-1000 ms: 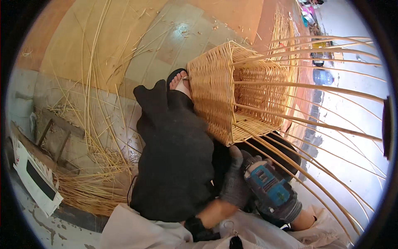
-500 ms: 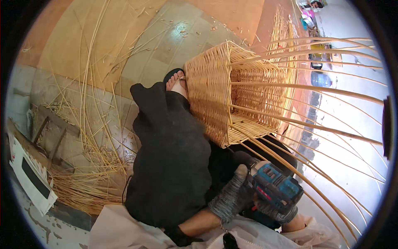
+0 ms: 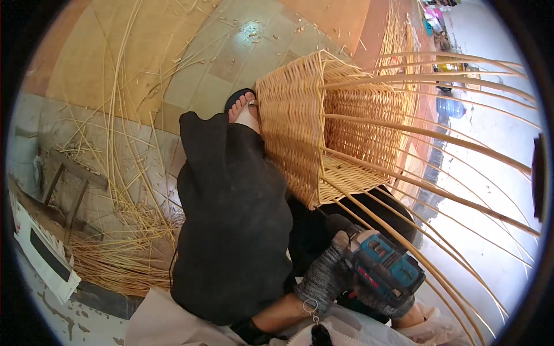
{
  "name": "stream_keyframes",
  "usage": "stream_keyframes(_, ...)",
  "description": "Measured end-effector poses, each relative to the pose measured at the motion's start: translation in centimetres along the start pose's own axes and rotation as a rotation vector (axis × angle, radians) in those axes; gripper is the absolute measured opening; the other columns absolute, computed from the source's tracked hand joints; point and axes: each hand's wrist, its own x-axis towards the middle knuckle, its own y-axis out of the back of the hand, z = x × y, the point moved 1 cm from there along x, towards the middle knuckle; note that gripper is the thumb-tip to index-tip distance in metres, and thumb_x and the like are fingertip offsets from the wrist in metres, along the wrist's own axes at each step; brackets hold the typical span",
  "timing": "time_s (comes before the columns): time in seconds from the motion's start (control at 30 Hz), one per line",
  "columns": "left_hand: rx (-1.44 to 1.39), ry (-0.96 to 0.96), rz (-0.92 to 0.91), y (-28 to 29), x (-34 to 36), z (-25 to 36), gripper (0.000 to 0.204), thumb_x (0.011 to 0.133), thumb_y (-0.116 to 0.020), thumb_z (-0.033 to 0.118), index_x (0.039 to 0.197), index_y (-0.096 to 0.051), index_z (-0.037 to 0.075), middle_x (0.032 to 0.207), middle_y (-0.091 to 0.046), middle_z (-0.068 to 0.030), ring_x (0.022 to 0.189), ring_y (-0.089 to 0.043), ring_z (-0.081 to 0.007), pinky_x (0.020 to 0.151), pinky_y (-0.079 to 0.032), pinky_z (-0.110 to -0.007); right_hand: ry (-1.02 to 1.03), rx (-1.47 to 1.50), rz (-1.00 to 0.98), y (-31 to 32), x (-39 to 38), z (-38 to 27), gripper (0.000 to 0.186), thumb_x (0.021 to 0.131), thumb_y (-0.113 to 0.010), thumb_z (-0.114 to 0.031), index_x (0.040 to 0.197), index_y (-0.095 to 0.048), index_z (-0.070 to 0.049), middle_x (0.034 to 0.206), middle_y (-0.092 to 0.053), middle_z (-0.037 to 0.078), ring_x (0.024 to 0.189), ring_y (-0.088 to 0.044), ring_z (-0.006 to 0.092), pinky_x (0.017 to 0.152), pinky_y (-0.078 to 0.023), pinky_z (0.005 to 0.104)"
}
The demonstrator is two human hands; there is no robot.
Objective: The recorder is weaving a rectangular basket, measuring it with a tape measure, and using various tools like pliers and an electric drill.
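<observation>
A blue and black cordless power tool point(image 3: 388, 268) lies low on the right, over my lap. My left hand point(image 3: 322, 275), in a grey knit glove, is closed against its near-left end, with the thumb showing on top. My right hand point(image 3: 398, 307), also gloved, wraps under the tool from the right. The tool covers most of its fingers, and its working end is hidden. Just beyond stands a woven wicker basket point(image 3: 288, 124), tipped on its side with its opening to the right. Long uncut rods point(image 3: 438, 135) stick out from its rim past the tool.
Loose willow rods point(image 3: 115, 115) and a heap of them point(image 3: 115, 254) lie on the floor to the left, beside a wooden frame point(image 3: 72, 202). A rod bundle point(image 3: 395, 37) leans at the back right. Beside the wall stands a blue water bottle point(image 3: 450, 108).
The basket, my knees and the floor have shifted slightly in the picture. The power tool sits a little lower and farther right, with both hands still on it.
</observation>
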Motion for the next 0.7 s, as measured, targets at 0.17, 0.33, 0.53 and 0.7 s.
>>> stream_keyframes(0.17, -0.072, 0.053, 0.015, 0.4, 0.7, -0.2, 0.069, 0.085, -0.045, 0.06, 0.13, -0.044, 0.007, 0.125, -0.053, -0.0126, 0.117, -0.048, -0.0276, 0.099, -0.039, -0.044, -0.005, 0.014, 0.005, -0.3, 0.1, 0.3, 0.039, 0.077, -0.068, -0.014, 0.113, -0.06, -0.007, 0.11, -0.061, 0.01, 0.1, -0.06, 0.0247, 0.087, -0.05, 0.0372)
stream_keyframes(0.33, -0.193, 0.033, -0.052, 0.3, 0.6, 0.0, 0.054, 0.089, -0.052, 0.048, 0.119, -0.052, 0.002, 0.111, -0.059, -0.0091, 0.103, -0.055, -0.021, 0.093, -0.042, -0.032, -0.005, 0.032, 0.002, -0.6, 0.1, 0.4, 0.039, 0.077, -0.068, -0.014, 0.114, -0.059, -0.007, 0.11, -0.062, 0.01, 0.1, -0.06, 0.0248, 0.087, -0.05, 0.0373)
stream_keyframes(0.53, -0.2, 0.049, -0.038, 0.6, 0.8, 0.2, 0.054, 0.089, -0.052, 0.047, 0.119, -0.052, 0.003, 0.112, -0.058, -0.0093, 0.104, -0.054, -0.0219, 0.094, -0.041, -0.033, 0.002, 0.047, -0.011, -0.8, 0.1, 0.5, 0.039, 0.077, -0.068, -0.013, 0.114, -0.059, -0.007, 0.109, -0.062, 0.01, 0.099, -0.06, 0.0249, 0.086, -0.05, 0.0374)
stream_keyframes(0.7, -0.168, 0.03, -0.006, 0.6, 0.7, 0.5, 0.053, 0.089, -0.053, 0.047, 0.118, -0.052, 0.003, 0.112, -0.058, -0.0096, 0.103, -0.054, -0.0223, 0.094, -0.041, -0.034, 0.0, 0.056, -0.013, -1.1, 0.0, 0.4, 0.039, 0.077, -0.067, -0.013, 0.114, -0.058, -0.007, 0.108, -0.062, 0.01, 0.099, -0.06, 0.0249, 0.086, -0.05, 0.0375)
